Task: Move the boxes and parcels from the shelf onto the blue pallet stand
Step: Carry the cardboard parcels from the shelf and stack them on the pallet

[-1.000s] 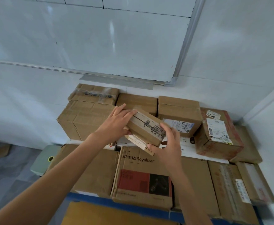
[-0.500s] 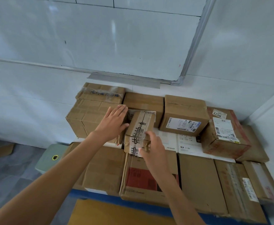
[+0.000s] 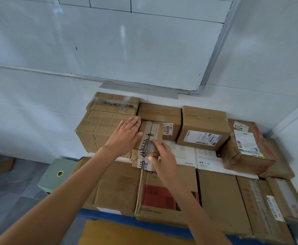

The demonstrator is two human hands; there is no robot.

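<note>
In the centre of the frame, a small brown cardboard box with printed tape (image 3: 149, 138) is sitting on the stacked cartons. The left hand (image 3: 125, 137) is lying flat against its left side, fingers straight. The right hand (image 3: 164, 156) is touching its near face, thumb and forefinger extended. The blue pallet stand (image 3: 109, 215) is showing along the lower edge, and a whiteboard (image 3: 109, 41) is filling the upper frame.

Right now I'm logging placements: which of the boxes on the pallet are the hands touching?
The small taped box in the second layer: left hand against its side, right hand at its front.
</note>
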